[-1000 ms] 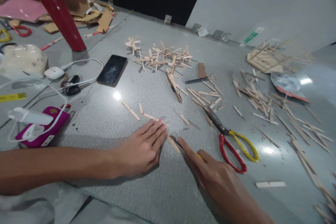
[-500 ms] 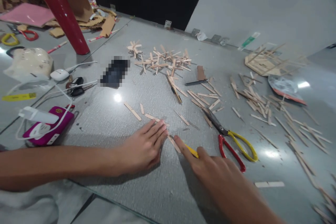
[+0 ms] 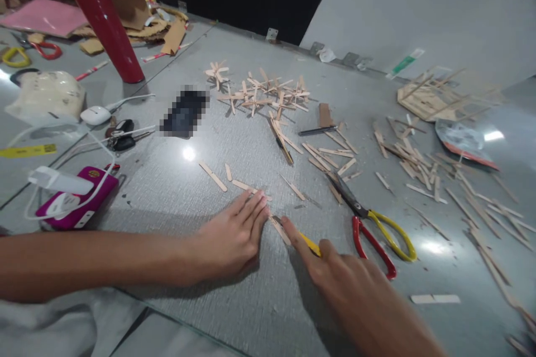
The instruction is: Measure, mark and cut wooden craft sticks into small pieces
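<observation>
My left hand bears down on the table, fingers together, pinning the upper end of a thin wooden craft stick. The stick's lower part sticks out beside the fingertips. In my right hand is a yellow utility knife, the index finger stretched along its top. Its blade touches or nearly touches the stick close to my left fingertips; the exact contact is too small to tell. Another craft stick lies just beyond my left fingers, with a longer stick to its left.
Scissors with red and yellow handles lie open right of the knife. Crossed stick pieces are grouped farther back, and loose sticks scatter rightward. On the left are a red flask, a purple power bank and a dark pixelated object.
The view has shifted slightly, so the things on the right appear a little farther right. Both hands keep nearly the same places around the stick, with the knife still at it.
</observation>
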Motion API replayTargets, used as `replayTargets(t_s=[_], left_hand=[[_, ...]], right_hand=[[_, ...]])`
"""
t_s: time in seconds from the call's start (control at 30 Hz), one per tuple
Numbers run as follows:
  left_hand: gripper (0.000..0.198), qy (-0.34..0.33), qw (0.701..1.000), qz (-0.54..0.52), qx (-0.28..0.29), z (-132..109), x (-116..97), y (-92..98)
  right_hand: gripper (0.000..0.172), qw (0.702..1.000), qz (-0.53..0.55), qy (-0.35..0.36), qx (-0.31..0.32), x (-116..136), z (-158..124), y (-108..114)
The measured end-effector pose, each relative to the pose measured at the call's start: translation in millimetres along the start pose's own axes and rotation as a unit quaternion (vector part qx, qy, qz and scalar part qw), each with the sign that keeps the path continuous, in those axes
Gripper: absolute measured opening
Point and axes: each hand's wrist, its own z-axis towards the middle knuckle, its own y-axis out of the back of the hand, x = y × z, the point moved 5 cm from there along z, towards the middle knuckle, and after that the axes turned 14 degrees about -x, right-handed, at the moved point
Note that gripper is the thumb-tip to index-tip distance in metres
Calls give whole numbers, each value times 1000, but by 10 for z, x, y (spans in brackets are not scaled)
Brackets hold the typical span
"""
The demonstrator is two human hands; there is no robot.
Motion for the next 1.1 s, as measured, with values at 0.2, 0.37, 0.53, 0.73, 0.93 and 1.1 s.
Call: replayTargets(t_s=[0.2, 0.37, 0.53, 0.73, 0.93, 1.1], left_hand=[[62, -5, 1000, 13, 24, 13, -8, 1], [65, -15, 999, -28, 2, -3, 2, 19], [62, 0, 999, -40, -6, -19, 27, 26], [62, -7, 999, -35, 0, -17, 21, 49], [61, -5, 999, -35, 4, -15, 25, 48], [61, -5, 999, -35, 2, -21, 25, 44]], right_hand=[[100, 998, 48, -27, 14, 27, -147, -61], [97, 991, 90, -86, 49, -50, -125, -31], [100, 971, 178, -143, 65, -149, -156, -127], [95, 959, 222, -153, 86, -100, -186, -302], [92, 954, 243, -156, 83, -109, -185, -250], [93, 955, 245, -145, 81, -92, -178, -267]])
